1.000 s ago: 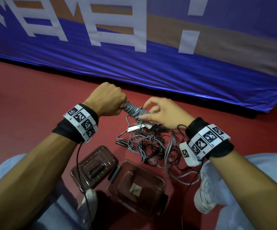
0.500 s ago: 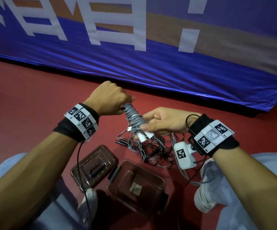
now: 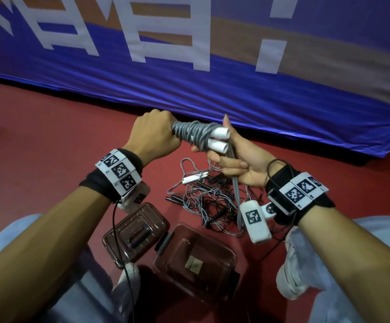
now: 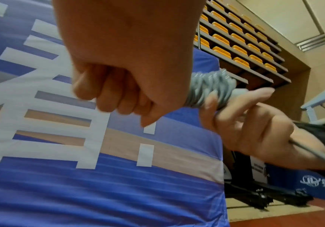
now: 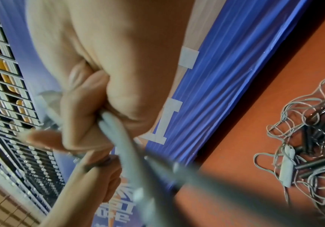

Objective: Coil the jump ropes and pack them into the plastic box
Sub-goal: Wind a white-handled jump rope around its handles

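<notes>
Mid-coil: the grey jump rope [image 3: 192, 134], wound round its white handles [image 3: 219, 139], is held above the floor between your fists. Your left hand [image 3: 153, 136] clenches one end; your right hand [image 3: 236, 159] pinches the free tail, which next needs tucking before the open plastic box [image 3: 226, 259] below.

The left hand [image 4: 119, 64] is closed in a fist around one end of a grey coiled jump rope [image 4: 210, 90]; the right hand [image 4: 251, 130] pinches its other end, a strand trailing past the wrist, before a blue banner [image 4: 80, 184] and orange seats [image 4: 235, 38]
</notes>
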{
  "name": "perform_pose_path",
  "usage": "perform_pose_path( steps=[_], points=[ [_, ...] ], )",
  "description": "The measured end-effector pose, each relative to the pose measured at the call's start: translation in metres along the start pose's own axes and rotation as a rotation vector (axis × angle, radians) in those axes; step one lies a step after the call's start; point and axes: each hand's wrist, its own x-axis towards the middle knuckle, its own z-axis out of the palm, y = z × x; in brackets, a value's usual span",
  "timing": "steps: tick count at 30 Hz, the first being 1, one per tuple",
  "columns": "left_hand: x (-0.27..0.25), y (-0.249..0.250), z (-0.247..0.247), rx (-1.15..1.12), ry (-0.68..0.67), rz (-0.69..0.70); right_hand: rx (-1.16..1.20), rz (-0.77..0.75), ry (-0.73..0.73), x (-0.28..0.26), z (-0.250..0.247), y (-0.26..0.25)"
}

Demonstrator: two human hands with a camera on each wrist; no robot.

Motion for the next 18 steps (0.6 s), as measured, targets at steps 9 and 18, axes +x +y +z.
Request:
perform_pose_path(
  steps=[9, 18],
  points=[
    [0.002, -0.006, 0.030, 0.302, -0.326, -0.354, 0.124, 0.010, 0.349, 0.021, 0.019, 0.029],
    [-0.014, 0.031, 0.073, 0.377, -0.637, -0.027, -0.893, 0.107, 0.684, 0.001, -0.008, 0.021]
  ],
)
